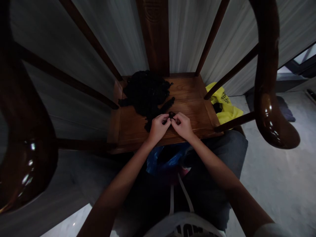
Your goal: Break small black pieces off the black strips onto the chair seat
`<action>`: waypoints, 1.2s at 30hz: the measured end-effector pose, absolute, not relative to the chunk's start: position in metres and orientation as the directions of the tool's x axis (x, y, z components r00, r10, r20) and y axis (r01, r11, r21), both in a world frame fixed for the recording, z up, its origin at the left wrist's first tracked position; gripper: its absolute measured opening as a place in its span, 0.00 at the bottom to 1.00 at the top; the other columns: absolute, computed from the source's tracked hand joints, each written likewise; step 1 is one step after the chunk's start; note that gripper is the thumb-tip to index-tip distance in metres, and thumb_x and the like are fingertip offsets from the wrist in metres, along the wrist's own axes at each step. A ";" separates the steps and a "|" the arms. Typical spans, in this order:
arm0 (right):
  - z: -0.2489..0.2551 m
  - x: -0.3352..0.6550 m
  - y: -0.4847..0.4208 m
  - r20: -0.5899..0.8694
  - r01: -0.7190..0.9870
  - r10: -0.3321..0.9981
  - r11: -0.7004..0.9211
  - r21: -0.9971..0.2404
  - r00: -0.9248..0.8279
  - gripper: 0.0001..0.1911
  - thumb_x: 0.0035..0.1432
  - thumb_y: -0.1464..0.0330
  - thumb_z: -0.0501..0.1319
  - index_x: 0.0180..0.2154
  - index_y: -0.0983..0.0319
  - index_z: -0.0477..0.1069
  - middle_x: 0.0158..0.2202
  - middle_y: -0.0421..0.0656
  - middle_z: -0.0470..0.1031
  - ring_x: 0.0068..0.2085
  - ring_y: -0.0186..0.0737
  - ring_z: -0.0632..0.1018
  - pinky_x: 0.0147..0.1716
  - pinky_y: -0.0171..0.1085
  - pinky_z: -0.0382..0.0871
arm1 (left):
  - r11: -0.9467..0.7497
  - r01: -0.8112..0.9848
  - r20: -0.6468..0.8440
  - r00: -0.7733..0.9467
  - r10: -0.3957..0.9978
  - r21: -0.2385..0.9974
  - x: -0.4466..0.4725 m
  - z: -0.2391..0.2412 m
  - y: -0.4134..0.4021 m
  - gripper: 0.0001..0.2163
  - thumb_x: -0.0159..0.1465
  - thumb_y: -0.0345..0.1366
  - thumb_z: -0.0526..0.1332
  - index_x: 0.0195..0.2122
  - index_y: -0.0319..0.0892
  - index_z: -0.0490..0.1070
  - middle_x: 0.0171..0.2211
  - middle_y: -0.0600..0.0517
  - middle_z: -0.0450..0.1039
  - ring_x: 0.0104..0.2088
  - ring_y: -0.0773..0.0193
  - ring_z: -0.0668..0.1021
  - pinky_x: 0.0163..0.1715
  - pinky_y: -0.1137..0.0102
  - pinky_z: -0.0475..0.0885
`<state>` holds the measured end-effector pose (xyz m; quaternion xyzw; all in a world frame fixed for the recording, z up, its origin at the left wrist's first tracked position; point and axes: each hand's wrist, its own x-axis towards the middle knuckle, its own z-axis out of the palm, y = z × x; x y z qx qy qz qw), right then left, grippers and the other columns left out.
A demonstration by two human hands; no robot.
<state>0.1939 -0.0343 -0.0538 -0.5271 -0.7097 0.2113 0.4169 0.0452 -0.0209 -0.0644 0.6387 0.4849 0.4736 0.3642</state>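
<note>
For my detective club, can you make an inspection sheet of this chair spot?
Surface: wooden chair seat, brown with visible grain.
Job's things: tangled black fabric pile on the seat; small black bit between the hands.
Clutter: yellow printed cloth beside the seat; blue plastic bag just below the seat.
Grippers: left hand and right hand both pinch the black bit.
Cables: nothing seen.
Surroundings: dark wooden chair arm, grey curtain, grey stone floor.

I report the head-worn camera looks forward and steeply down from above the person's lap (217,154), close over the left hand (158,129), right hand (182,125) and wooden chair seat (187,95).
</note>
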 end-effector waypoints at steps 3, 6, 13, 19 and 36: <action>-0.052 0.196 -0.036 0.315 0.725 0.911 0.403 -0.558 -0.265 0.08 0.63 0.64 0.54 0.35 0.61 0.67 0.30 0.43 0.72 0.31 0.38 0.72 0.30 0.34 0.60 | -0.267 0.320 0.265 0.052 0.963 0.909 0.046 -0.064 -0.019 0.06 0.58 0.31 0.61 0.35 0.40 0.76 0.33 0.50 0.77 0.33 0.63 0.79 0.35 0.70 0.75; -0.050 0.197 -0.036 0.212 0.805 0.927 0.374 -0.460 -0.310 0.11 0.65 0.63 0.52 0.42 0.63 0.66 0.31 0.46 0.75 0.29 0.40 0.74 0.28 0.35 0.57 | -0.272 0.349 0.279 0.030 0.960 0.897 0.047 -0.063 -0.017 0.04 0.55 0.29 0.62 0.31 0.40 0.75 0.30 0.52 0.76 0.31 0.64 0.78 0.33 0.71 0.73; -0.041 0.209 -0.031 0.155 0.734 0.889 0.445 -0.514 -0.430 0.13 0.68 0.64 0.48 0.38 0.62 0.68 0.30 0.45 0.75 0.28 0.38 0.73 0.28 0.35 0.56 | -0.245 0.383 0.238 0.065 0.969 0.891 0.049 -0.060 -0.018 0.05 0.55 0.31 0.61 0.31 0.40 0.76 0.29 0.52 0.78 0.29 0.64 0.78 0.33 0.70 0.73; -0.047 0.213 -0.024 0.092 0.411 0.903 0.279 -0.868 -0.419 0.14 0.63 0.66 0.51 0.24 0.61 0.61 0.21 0.36 0.63 0.24 0.31 0.66 0.26 0.30 0.59 | -0.211 0.333 0.177 0.129 0.976 0.919 0.048 -0.061 -0.017 0.08 0.56 0.30 0.60 0.33 0.39 0.78 0.32 0.50 0.80 0.32 0.62 0.80 0.34 0.68 0.75; -0.049 0.206 -0.017 -0.141 -0.046 0.886 -0.180 -0.983 -0.442 0.11 0.55 0.63 0.55 0.25 0.63 0.64 0.15 0.31 0.59 0.13 0.23 0.56 0.12 0.26 0.44 | 0.179 -0.039 -0.165 0.234 0.958 0.983 0.045 -0.057 -0.007 0.09 0.50 0.35 0.62 0.30 0.38 0.78 0.24 0.52 0.78 0.22 0.65 0.77 0.24 0.71 0.71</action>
